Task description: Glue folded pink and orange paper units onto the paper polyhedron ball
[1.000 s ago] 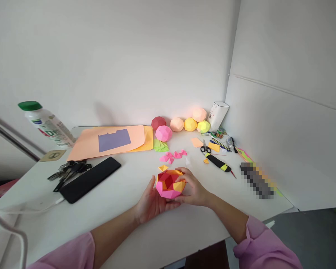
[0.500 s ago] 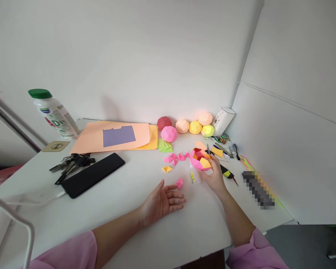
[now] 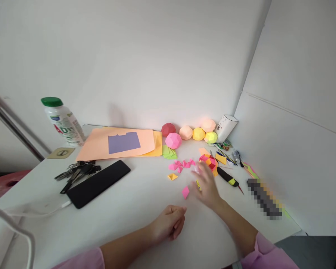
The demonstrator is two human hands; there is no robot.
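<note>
Shell [image 3: 210, 160], hollow and seemingly unfinished, is seen just beyond the right hand [image 3: 208, 188], whose blurred fingers are spread apart. Pieces [image 3: 186, 192] are left unjoined beyond the left hand [image 3: 169, 223], which is curled into a fist; closed balls [image 3: 173, 141] are set farther beyond both.

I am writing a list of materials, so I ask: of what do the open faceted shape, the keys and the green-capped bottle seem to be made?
Open faceted shape: apparently matt coloured paper, from its flat facets and sharp folds.
Keys: probably metal, with a greyish sheen.
Green-capped bottle: likely plastic, smooth and satiny, given its rounded, moulded form.
</note>
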